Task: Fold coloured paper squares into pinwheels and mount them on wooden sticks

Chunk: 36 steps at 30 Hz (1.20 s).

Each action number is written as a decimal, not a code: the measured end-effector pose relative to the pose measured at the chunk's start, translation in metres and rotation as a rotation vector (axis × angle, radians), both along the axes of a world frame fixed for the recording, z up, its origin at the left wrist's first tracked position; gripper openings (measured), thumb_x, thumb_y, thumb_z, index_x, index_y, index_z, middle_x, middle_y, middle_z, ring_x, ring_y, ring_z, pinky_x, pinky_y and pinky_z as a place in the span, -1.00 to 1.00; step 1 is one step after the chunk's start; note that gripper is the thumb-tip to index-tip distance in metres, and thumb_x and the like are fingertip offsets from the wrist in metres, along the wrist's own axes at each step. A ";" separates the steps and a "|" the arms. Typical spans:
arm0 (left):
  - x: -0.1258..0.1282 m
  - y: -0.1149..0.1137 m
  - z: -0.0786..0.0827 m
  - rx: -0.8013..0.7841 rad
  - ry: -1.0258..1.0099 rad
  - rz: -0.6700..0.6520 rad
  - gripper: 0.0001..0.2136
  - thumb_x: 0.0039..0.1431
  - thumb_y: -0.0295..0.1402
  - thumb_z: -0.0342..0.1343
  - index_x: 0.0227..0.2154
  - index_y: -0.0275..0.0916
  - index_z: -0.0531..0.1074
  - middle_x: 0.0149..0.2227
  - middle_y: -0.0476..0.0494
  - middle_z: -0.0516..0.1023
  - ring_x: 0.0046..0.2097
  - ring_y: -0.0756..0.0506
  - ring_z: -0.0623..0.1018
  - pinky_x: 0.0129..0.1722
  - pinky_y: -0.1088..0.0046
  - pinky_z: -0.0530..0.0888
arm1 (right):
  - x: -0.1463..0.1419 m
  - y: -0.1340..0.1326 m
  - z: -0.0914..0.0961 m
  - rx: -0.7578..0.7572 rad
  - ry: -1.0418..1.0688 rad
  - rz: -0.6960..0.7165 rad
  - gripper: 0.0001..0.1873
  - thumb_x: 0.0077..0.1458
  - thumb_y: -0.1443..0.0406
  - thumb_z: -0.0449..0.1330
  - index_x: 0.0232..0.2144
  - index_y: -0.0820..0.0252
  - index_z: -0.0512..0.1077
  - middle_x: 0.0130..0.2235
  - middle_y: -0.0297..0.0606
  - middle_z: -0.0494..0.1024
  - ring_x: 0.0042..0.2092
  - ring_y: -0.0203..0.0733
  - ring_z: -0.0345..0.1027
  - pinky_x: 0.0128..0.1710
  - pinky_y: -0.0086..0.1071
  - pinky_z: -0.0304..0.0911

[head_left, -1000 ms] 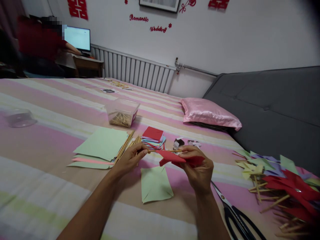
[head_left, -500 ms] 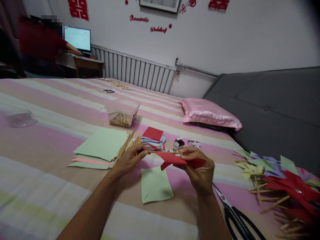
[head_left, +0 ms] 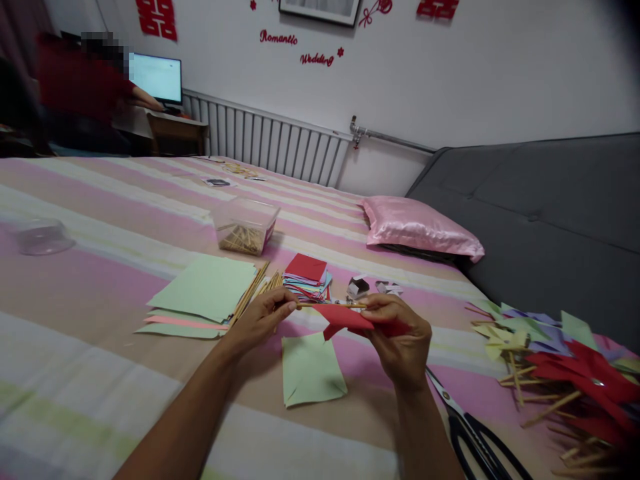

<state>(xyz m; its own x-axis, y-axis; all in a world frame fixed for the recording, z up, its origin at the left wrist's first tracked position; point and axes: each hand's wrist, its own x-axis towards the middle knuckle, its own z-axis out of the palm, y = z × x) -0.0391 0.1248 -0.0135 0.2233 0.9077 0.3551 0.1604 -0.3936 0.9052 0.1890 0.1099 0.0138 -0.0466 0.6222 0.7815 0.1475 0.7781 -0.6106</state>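
My left hand [head_left: 260, 319] pinches one end of a thin wooden stick [head_left: 309, 305]. At the stick's other end, my right hand [head_left: 403, 340] grips a red paper pinwheel [head_left: 345, 319], its blades partly hidden by the fingers. The stick lies level along the pinwheel's upper edge; the exact joint is covered by my right fingers. Below the hands, a pale green paper square [head_left: 314, 373] with slits at its corners rests on the bed. Just beyond them is a stack of small coloured squares topped with red [head_left: 306, 268].
Larger green sheets [head_left: 205, 287] and loose sticks [head_left: 250, 293] lie left. A clear plastic box [head_left: 245, 227] holds sticks. Scissors [head_left: 467, 423] lie beside my right forearm, with a pile of finished pinwheels [head_left: 575, 373] further right. Beyond are a pink pillow [head_left: 417, 227] and a seated person [head_left: 80, 83].
My right hand has shifted very slightly to the right, and the red paper in it has turned a little. My left hand stays in place on the stick.
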 end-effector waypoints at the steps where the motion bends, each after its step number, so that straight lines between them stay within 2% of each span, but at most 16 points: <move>1: 0.000 0.000 0.000 0.002 0.003 -0.002 -0.83 0.12 -0.24 0.02 -0.41 -0.24 0.40 -0.48 -0.02 0.38 -0.42 0.00 0.34 -0.47 0.52 0.27 | 0.000 0.000 0.000 0.007 -0.002 -0.008 -0.89 -0.11 0.44 0.26 -0.50 0.14 0.46 -0.35 -0.26 0.47 -0.26 -0.15 0.41 -0.27 -0.26 0.31; 7: 0.000 0.000 0.000 0.020 0.019 0.004 -0.81 0.13 -0.23 0.00 -0.41 -0.24 0.40 -0.44 -0.04 0.38 -0.38 -0.02 0.35 -0.45 0.51 0.28 | 0.000 -0.001 0.001 0.033 -0.018 -0.044 -0.91 -0.11 0.43 0.25 -0.50 0.14 0.47 -0.37 -0.26 0.48 -0.29 -0.16 0.40 -0.28 -0.26 0.31; 20: 0.000 -0.002 0.002 -0.015 0.006 -0.025 -0.85 0.12 -0.26 0.02 -0.43 -0.21 0.41 -0.57 0.04 0.34 -0.45 0.00 0.35 -0.48 0.51 0.25 | -0.001 -0.002 0.003 0.052 -0.015 -0.044 -0.85 -0.13 0.47 0.25 -0.50 0.13 0.47 -0.36 -0.29 0.48 -0.30 -0.19 0.39 -0.26 -0.27 0.30; 36: -0.001 -0.003 -0.001 -0.033 0.042 -0.027 -0.82 0.14 -0.24 0.00 -0.41 -0.24 0.40 -0.51 0.05 0.33 -0.49 0.04 0.30 -0.50 0.54 0.21 | -0.001 -0.002 0.001 0.029 0.045 -0.021 -0.83 -0.14 0.49 0.25 -0.59 0.12 0.46 -0.38 -0.31 0.46 -0.31 -0.20 0.39 -0.30 -0.30 0.30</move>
